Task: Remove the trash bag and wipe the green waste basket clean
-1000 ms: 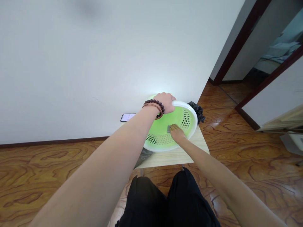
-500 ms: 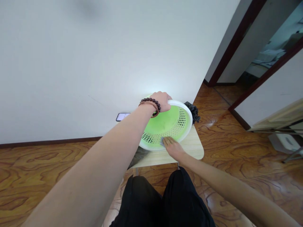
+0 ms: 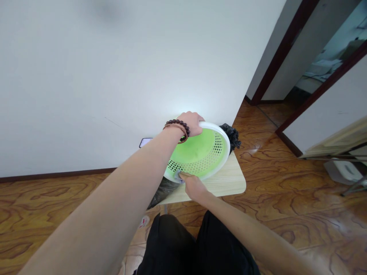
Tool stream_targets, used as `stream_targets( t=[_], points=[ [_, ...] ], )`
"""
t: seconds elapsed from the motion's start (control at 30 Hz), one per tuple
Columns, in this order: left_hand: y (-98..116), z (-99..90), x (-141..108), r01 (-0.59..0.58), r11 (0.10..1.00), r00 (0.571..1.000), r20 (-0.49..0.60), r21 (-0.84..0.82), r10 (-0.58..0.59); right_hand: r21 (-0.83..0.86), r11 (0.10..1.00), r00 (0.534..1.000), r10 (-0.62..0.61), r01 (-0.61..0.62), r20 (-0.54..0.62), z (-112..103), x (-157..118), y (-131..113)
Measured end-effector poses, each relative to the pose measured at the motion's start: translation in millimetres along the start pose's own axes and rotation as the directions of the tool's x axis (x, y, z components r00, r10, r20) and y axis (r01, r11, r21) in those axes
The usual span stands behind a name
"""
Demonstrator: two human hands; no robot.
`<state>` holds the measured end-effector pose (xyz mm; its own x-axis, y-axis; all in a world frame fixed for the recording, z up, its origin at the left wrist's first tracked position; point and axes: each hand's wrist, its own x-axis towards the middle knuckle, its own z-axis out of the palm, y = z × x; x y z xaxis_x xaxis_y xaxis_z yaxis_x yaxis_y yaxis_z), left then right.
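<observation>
A green basket with a white rim (image 3: 225,152) and rows of holes is held tilted over a small light wood table (image 3: 229,176). My left hand (image 3: 191,123), with beads and a band at its wrist, grips the basket's far rim. Lower down, my right hand (image 3: 192,184) holds a small greyish cloth (image 3: 178,175) against the near inner edge of the basket. Part of the basket is hidden behind my left forearm.
A phone (image 3: 145,142) lies by the wall, partly behind my left arm. Black plastic bags show right of the basket (image 3: 231,136) and at the table's left edge (image 3: 163,191). Beyond the wall's corner is a doorway (image 3: 272,72); a white bin-like object (image 3: 344,172) stands far right.
My right hand has moved left along the near rim with the cloth. The basket and my left hand have shifted slightly left in view.
</observation>
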<state>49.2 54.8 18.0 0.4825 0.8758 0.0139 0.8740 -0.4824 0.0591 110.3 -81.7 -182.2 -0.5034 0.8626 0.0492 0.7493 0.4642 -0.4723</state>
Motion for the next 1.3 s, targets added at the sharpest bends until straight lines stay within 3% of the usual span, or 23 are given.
stream_targets(
  t=[0.07,0.17,0.27,0.33,0.4,0.5,0.57,0.63,0.7,0.77,0.93,1.03,1.1,1.23,1.3],
  points=[
    [-1,-0.4,0,-0.009,1.0,1.0,0.0,-0.005,0.009,-0.103,0.993,0.999,-0.051,0.05,-0.003,-18,7,16],
    [-1,-0.5,0,-0.01,1.0,1.0,0.008,-0.005,0.01,-0.379,0.921,0.99,-0.121,0.087,-0.067,-44,22,59],
    [0,0.5,0,-0.01,1.0,1.0,0.008,-0.021,0.011,-0.549,0.835,0.998,-0.025,-0.006,-0.049,-53,33,97],
    [1,1.6,1,-0.005,1.0,1.0,0.004,-0.029,0.005,-0.586,0.809,0.999,0.033,-0.047,-0.034,-46,36,104],
    [3,2.4,2,0.009,0.999,1.0,-0.005,-0.032,-0.009,-0.549,0.828,0.994,0.1,-0.112,-0.052,-30,34,94],
    [4,2.4,2,0.017,0.999,1.0,-0.02,-0.034,-0.017,-0.392,0.893,0.975,0.215,-0.22,-0.057,-6,26,58],
    [4,1.6,1,0.012,0.999,1.0,-0.018,-0.031,-0.013,-0.318,0.924,0.977,0.21,-0.211,-0.037,4,17,35],
    [3,0.6,0,0.01,1.0,1.0,-0.012,-0.025,-0.01,-0.172,0.977,0.992,0.125,-0.125,-0.008,5,9,21],
    [2,-0.1,-1,0.001,1.0,1.0,-0.012,-0.024,-0.001,-0.06,0.998,0.999,0.007,-0.005,0.041,-2,6,18],
    [1,-0.4,-1,-0.012,1.0,1.0,-0.012,-0.021,0.012,-0.063,0.996,0.996,-0.051,0.056,0.069,-16,10,28],
    [0,0.7,0,-0.025,1.0,1.0,-0.007,-0.007,0.025,-0.353,0.934,0.998,0.034,-0.048,-0.048,-49,46,79],
    [0,1.9,0,-0.022,1.0,1.0,-0.007,-0.012,0.021,-0.412,0.903,0.991,0.137,-0.12,0.011,-44,59,96],
    [0,3.2,1,-0.016,1.0,1.0,-0.016,-0.016,0.016,-0.399,0.905,0.984,0.173,-0.146,0.033,-30,61,90],
    [1,5.8,3,-0.002,0.999,0.999,-0.036,-0.033,0.001,-0.276,0.941,0.976,0.214,-0.195,0.039,2,46,47],
    [1,6.1,4,0.004,0.999,0.999,-0.033,-0.037,-0.005,-0.145,0.981,0.991,0.133,-0.13,0.012,10,30,26]
  ],
)
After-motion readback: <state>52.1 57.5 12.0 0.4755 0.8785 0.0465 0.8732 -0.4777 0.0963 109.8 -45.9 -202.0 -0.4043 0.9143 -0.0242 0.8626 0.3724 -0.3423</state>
